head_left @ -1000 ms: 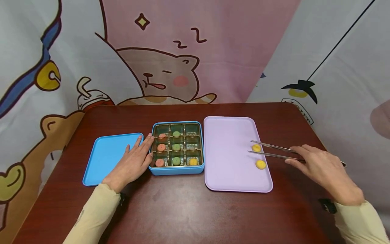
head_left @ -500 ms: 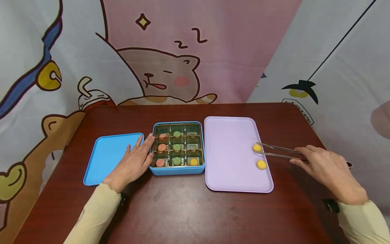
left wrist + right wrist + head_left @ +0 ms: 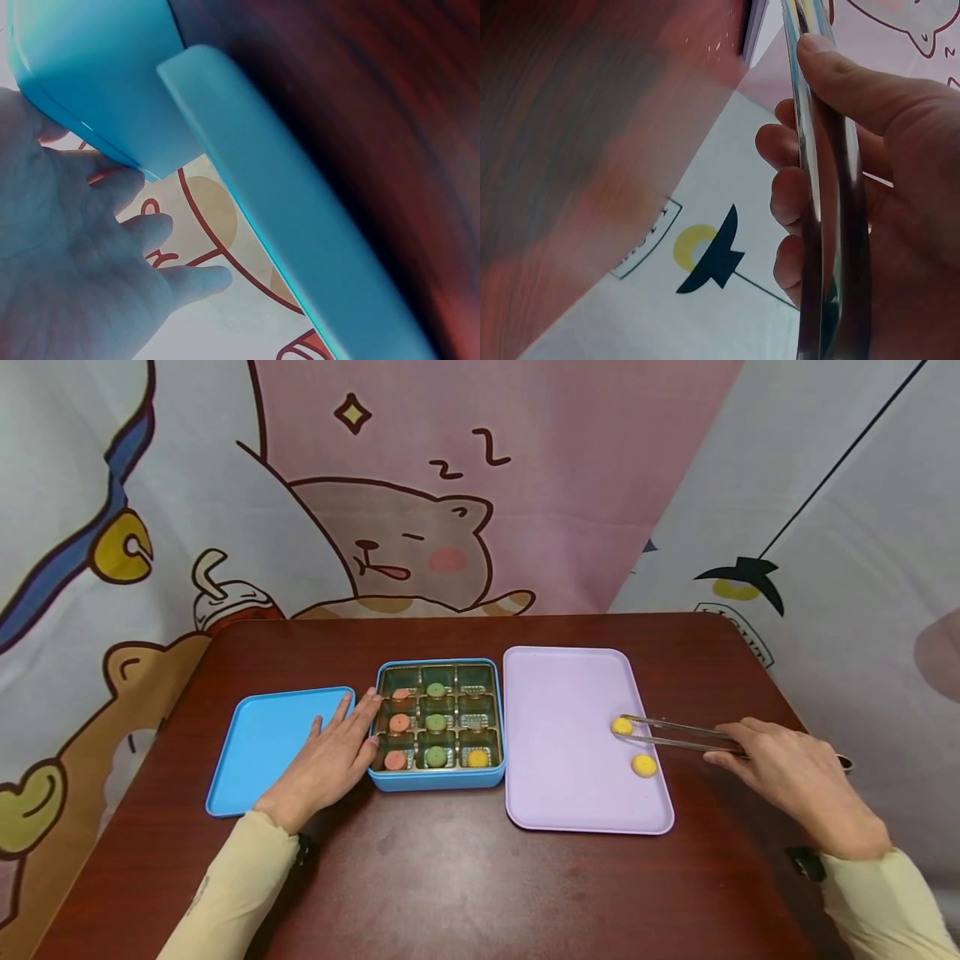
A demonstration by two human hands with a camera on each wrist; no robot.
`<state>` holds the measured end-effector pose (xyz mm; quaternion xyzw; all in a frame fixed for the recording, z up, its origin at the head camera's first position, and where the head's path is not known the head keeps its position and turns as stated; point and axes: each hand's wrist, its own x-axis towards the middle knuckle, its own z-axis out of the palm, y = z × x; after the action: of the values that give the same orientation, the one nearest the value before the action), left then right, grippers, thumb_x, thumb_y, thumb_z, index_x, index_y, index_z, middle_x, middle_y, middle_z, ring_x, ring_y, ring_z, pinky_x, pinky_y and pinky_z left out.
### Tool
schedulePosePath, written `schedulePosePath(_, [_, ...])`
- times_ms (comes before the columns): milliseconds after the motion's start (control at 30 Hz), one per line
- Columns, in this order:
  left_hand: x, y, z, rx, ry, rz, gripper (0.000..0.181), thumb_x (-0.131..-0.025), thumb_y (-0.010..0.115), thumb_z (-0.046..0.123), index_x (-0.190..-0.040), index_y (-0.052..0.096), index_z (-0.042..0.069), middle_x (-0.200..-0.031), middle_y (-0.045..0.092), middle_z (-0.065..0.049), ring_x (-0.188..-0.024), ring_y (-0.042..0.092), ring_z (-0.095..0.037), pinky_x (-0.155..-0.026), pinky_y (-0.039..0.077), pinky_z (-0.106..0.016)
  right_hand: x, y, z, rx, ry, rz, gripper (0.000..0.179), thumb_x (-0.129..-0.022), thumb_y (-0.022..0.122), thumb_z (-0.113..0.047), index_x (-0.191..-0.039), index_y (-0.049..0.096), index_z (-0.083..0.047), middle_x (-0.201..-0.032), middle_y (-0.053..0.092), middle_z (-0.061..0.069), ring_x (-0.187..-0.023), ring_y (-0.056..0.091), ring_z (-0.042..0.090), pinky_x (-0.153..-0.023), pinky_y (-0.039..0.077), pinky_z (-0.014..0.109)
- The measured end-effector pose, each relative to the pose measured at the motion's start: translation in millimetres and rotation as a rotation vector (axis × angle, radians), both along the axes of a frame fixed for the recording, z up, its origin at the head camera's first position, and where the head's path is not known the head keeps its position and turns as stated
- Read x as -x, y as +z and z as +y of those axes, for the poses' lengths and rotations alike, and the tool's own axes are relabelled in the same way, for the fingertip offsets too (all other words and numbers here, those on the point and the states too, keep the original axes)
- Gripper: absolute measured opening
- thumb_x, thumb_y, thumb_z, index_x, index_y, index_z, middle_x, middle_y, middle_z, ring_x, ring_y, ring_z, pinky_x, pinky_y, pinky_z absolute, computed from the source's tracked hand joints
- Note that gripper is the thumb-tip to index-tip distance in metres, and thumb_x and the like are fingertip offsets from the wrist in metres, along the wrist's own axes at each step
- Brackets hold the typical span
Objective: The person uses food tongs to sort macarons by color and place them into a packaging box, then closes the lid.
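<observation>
My right hand (image 3: 787, 777) grips metal tongs (image 3: 682, 737), thumb on one side and fingers curled round the other, as the right wrist view shows. The tongs' tips stand on either side of a yellow round cookie (image 3: 622, 726) over the lilac tray (image 3: 570, 793). A second yellow cookie (image 3: 643, 766) lies nearer the tray's front right. With straight fingers, my left hand (image 3: 322, 764) rests against the left side of the blue box (image 3: 438, 782). Its gold insert has compartments: pink cookies (image 3: 399, 722) in the left column, green cookies (image 3: 436, 722) in the middle, one yellow cookie (image 3: 477, 758) at front right.
A blue lid (image 3: 262, 743) lies left of the box, partly under my left forearm and hand in the head view. The dark wooden table (image 3: 465, 877) ends at a patterned cloth (image 3: 562, 485) behind it.
The tongs have narrowed round the farther yellow cookie, which has shifted slightly to the left with them. My left hand stays against the box.
</observation>
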<state>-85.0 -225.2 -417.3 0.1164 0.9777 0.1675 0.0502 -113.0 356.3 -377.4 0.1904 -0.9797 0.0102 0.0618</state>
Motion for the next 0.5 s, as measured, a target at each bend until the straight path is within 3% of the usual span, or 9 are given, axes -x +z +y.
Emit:
schedulePosePath(333, [0.2, -0.5, 0.0, 0.001, 0.0, -0.002, 0.063, -0.113, 0.037, 0.033, -0.168, 0.015, 0.012, -0.174, 0.009, -0.005, -0.159, 0.005, -0.037, -0.117, 0.01, -0.075, 3.5, -5.0, -13.8, 0.005, 0.043, -0.001, 0.048, -0.08, 0.089, -0.038, -0.11, 0.076, -0.004, -0.086, 0.069, 0.006, -0.062, 0.057, 0.017, -0.046, 0.043, 0.033])
schedulePosePath(500, [0.5, -0.6, -0.3, -0.001, -0.004, 0.005, 0.062, -0.113, 0.038, 0.032, -0.168, 0.016, 0.011, -0.174, 0.01, -0.007, -0.159, 0.006, -0.038, -0.117, 0.011, -0.075, 3.8, -4.7, -13.4, 0.004, 0.025, -0.032, 0.049, -0.08, 0.088, -0.039, -0.112, 0.075, -0.003, -0.087, 0.069, 0.007, -0.064, 0.057, 0.016, -0.047, 0.046, 0.036])
